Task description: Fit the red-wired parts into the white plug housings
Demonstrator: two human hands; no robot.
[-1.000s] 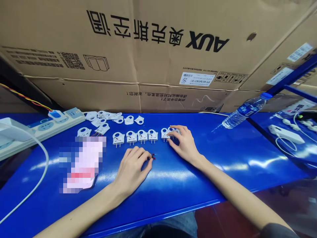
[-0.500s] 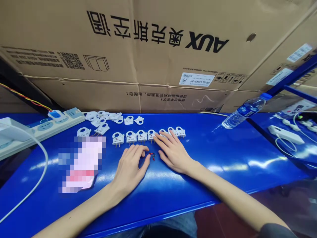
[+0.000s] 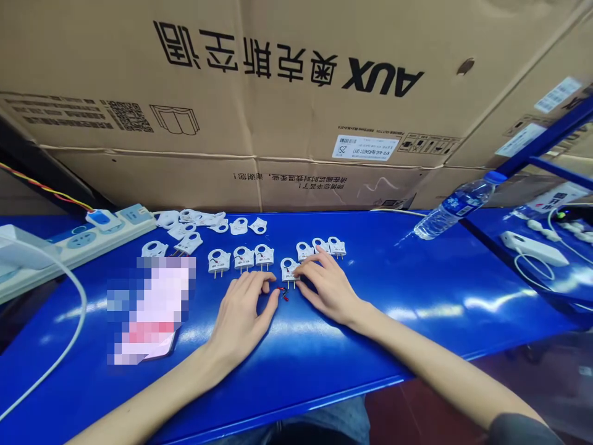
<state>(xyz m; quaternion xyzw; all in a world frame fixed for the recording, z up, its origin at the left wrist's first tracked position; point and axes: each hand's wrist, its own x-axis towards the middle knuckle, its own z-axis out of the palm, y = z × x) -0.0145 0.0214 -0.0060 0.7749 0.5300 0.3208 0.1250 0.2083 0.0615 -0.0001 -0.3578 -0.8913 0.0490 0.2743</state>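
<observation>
Here the fingers (image 3: 308,267) of the right hand (image 3: 327,290) touch a white two-pin plug (image 3: 288,267), pins (image 3: 286,283) pointing toward the person, grip unclear.

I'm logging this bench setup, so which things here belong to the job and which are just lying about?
Job: left hand; right hand, fingers on a white two-pin plug; tiny red wire bits; row of white plugs; loose white plug shells.
Lying about: power strip; water bottle; AUX carton.
</observation>
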